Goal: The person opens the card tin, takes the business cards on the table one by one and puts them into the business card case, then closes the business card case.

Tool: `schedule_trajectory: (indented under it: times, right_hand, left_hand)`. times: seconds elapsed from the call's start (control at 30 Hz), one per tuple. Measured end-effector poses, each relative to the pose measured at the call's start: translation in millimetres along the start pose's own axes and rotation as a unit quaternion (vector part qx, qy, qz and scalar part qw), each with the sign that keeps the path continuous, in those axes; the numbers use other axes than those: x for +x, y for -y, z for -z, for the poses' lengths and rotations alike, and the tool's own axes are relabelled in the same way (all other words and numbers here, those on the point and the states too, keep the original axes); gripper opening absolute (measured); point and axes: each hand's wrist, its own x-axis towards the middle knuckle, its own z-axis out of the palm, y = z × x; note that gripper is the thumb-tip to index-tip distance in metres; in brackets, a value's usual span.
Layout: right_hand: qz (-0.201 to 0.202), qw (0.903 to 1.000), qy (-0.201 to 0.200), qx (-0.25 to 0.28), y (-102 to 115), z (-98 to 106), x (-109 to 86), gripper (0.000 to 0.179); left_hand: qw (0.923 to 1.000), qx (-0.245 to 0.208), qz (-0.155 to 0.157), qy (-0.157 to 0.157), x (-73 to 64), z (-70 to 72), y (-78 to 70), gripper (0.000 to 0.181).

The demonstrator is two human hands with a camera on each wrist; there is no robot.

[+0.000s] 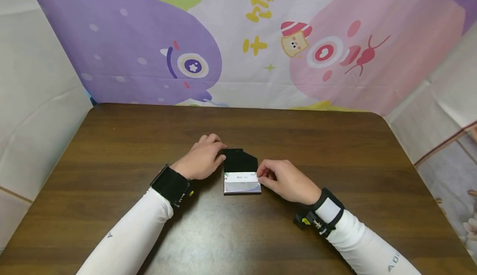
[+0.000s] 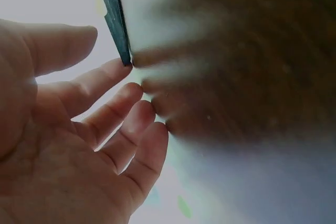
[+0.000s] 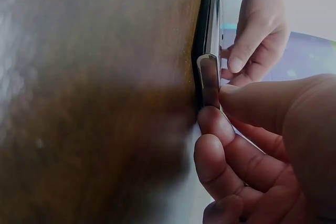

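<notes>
A business card holder (image 1: 242, 189) lies on the table with its black flap (image 1: 240, 160) folded back flat, away from me. A white card (image 1: 238, 177) shows in its silver metal tray. My left hand (image 1: 201, 158) is at the flap's left side. In the left wrist view its index fingertip touches the flap's end, and the other fingers reach down to the table. My right hand (image 1: 287, 179) pinches the holder's right edge between thumb and index finger, beside the card. Whether a card is also between those fingertips is hidden in the right wrist view.
The brown wooden table (image 1: 112, 175) extends around both hands. A cartoon-printed cloth (image 1: 257, 68) hangs behind its far edge, and pale cloth (image 1: 37, 84) hangs at the left. Both wrists carry black straps with cameras.
</notes>
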Motion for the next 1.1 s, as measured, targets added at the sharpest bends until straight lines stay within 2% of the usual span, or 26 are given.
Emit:
schedule_trajectory:
  times: [0.3, 0.63, 0.9, 1.1]
  right_hand:
    - [0.004, 0.9999, 0.001, -0.012, 1.0, -1.3, -0.2, 0.005]
    - [0.003, 0.9997, -0.005, -0.022, 3.6, -0.9, -0.8, 0.004]
    - [-0.008, 0.9997, -0.007, -0.022, 3.8, -1.7, -1.4, 0.004]
    - [-0.004, 0.9996, -0.014, -0.026, 3.9, -2.1, -1.6, 0.004]
  left_hand:
    - [0.999, -0.035, -0.013, -0.025, 0.9, 1.8, -0.5, 0.028]
    - [0.9952, -0.091, -0.014, -0.033, 1.9, 2.8, -1.8, 0.026]
    - [0.9927, -0.109, -0.015, -0.049, 2.5, 4.6, -5.5, 0.023]
    - [0.9899, -0.116, -0.034, -0.074, 1.8, 5.4, -6.2, 0.02]
